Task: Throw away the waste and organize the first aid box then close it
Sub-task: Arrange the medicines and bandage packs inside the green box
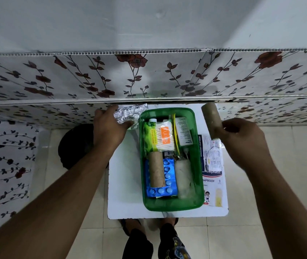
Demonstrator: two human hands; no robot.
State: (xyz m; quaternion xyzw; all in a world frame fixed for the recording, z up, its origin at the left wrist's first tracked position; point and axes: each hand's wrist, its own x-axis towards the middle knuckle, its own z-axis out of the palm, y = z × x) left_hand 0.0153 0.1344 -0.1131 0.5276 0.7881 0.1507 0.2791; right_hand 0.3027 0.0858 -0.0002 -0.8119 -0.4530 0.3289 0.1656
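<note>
An open green first aid box (pixel 197 176) stands on a small white table (pixel 122 193). Inside lie a cotton swab pack (pixel 163 138), a cardboard roll (pixel 156 168), a blue blister pack (pixel 167 182), a white gauze roll (pixel 183 174) and a medicine carton (pixel 183 131). My left hand (pixel 109 126) grips a silver blister strip (pixel 130 114) just left of the box's far corner. My right hand (pixel 242 139) holds a second cardboard roll (pixel 211 120) above the table's right side. A plaster packet (pixel 212 182) and a leaflet (pixel 212 154) lie right of the box.
A black round bin (pixel 76 146) stands on the tiled floor left of the table, partly behind my left arm. Flower-patterned panels (pixel 149 75) form a wall behind the table. My feet (pixel 149 225) are at the table's near edge.
</note>
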